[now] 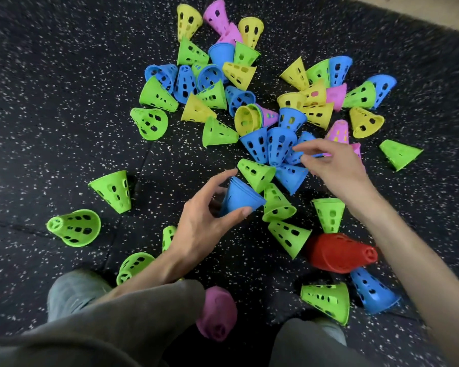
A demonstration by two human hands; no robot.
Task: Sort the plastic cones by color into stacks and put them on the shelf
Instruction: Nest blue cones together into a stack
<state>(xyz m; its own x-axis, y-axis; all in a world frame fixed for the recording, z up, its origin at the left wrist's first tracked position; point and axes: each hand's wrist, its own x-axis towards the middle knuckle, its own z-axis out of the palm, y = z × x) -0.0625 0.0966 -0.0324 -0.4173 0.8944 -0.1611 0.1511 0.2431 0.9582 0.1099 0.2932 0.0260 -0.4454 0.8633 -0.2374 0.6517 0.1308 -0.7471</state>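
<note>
early stage. left hand (204, 221) fingers curled round a nested blue stack (240, 198), held just above the floor (51, 102). right hand (334, 165) loosely spread, reaching over loose blue cones (278, 144), gripping nothing. red stack (339, 254) lying on floor. most cones unsorted; shelf not visible.

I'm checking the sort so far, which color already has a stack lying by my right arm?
Red: the red stack, lying on its side beside the right forearm, the only red on the floor.

Speckled floor (64, 102) (black rubber) bears scattered cones (154, 95).
</note>
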